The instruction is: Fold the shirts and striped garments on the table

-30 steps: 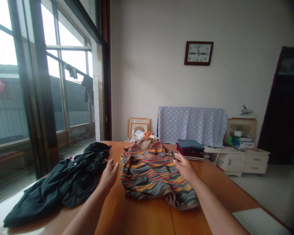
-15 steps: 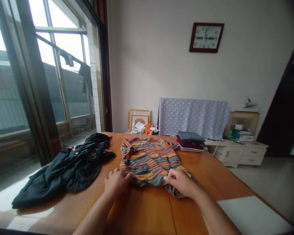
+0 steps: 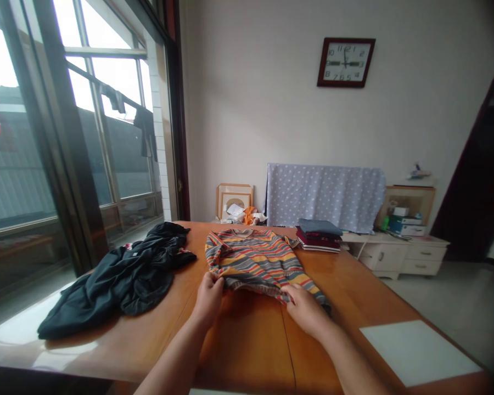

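Note:
A striped shirt (image 3: 259, 255) in orange, grey and red lies on the wooden table, its collar toward the far edge. My left hand (image 3: 209, 293) is closed on the left corner of its near hem. The fingers of my right hand (image 3: 302, 307) pinch the same hem farther right. Between the two hands the hem is lifted a little and bends back, showing the greyish inner side. The shirt's right near corner droops past my right hand.
Dark crumpled clothing (image 3: 123, 280) lies on the left of the table (image 3: 247, 345). A stack of folded clothes (image 3: 319, 236) sits at the far right edge. A white sheet (image 3: 420, 351) lies near right. Behind are a cloth-draped object (image 3: 325, 197) and a low cabinet (image 3: 407, 255).
Both hands have moved away from me with the hem, which is now raised and pushed back. My left hand has shifted right and closed on the shirt's left corner.

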`<state>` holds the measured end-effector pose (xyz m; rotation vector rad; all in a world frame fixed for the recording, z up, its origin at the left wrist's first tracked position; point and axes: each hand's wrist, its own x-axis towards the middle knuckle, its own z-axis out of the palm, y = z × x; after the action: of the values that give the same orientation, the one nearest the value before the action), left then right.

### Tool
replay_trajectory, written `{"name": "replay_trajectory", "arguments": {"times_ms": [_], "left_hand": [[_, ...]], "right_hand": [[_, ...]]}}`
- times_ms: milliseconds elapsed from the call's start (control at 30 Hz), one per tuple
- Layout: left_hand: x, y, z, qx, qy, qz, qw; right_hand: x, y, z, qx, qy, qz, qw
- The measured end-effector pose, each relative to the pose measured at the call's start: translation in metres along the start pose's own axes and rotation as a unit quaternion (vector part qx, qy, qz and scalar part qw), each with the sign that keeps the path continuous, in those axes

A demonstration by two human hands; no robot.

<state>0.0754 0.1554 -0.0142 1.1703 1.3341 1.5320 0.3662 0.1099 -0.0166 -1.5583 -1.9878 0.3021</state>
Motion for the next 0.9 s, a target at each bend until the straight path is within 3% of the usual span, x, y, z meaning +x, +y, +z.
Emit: {"name": "replay_trajectory", "arguments": {"times_ms": [100,267,333,433,533,633,767,900], "left_hand": [[0.008,0.013,-0.018,-0.033,0.045,-0.021,0.998],[0.006,0.026,-0.065,-0.011,0.145,-0.028,0.989],[-0.002,0.026,-0.080,0.017,0.179,-0.028,0.983],[-0.019,0.021,-0.096,0.153,0.205,0.012,0.967],[-0.035,0.016,-0.105,0.354,0.185,0.055,0.915],[-0.048,0.016,-0.107,0.464,0.159,0.015,0.871],[-0.060,0.021,-0.102,0.506,0.131,-0.003,0.853],[-0.070,0.022,-0.097,0.492,0.126,0.036,0.861]], "right_hand": [[-0.001,-0.010,-0.007,0.086,0.039,-0.027,0.995],[-0.016,-0.023,-0.019,0.259,-0.038,-0.016,0.965],[-0.022,-0.017,-0.019,0.270,-0.026,0.009,0.963],[-0.031,0.003,-0.019,0.211,0.047,0.045,0.975],[-0.043,0.023,-0.023,0.121,0.128,0.072,0.982],[-0.058,0.034,-0.035,0.026,0.194,0.148,0.970],[-0.070,0.036,-0.046,-0.062,0.145,0.247,0.956],[-0.074,0.031,-0.038,-0.087,0.078,0.232,0.966]]}}
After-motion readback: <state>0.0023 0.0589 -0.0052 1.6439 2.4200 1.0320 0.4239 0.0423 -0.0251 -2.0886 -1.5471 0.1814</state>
